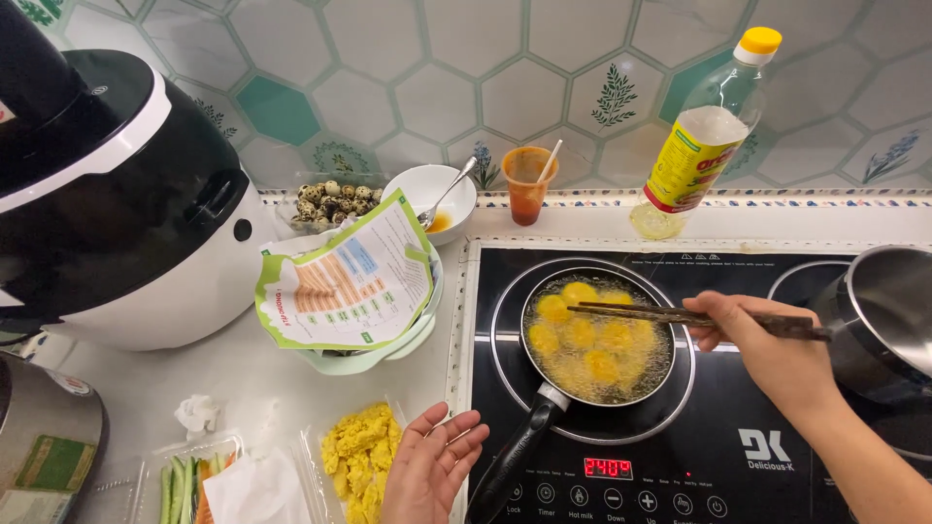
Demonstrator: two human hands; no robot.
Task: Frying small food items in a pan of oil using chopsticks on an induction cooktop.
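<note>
- My right hand (752, 335) grips dark chopsticks (670, 314), tips over yellow fritters (594, 342) frying in the small black pan (597, 335) on the induction cooktop (699, 427).
- My left hand (432, 466) rests slack, fingers spread, beside the pan handle (515, 454).

Home kitchen. Induction cooktop (699, 388) with a frying pan (596, 337) of food in oil, hexagon-tiled backsplash (437, 87), rice cooker (116, 194) on the counter. Oil bottle (704, 136), bowl (432, 199) and quail eggs (330, 201) sit along the wall.
</note>
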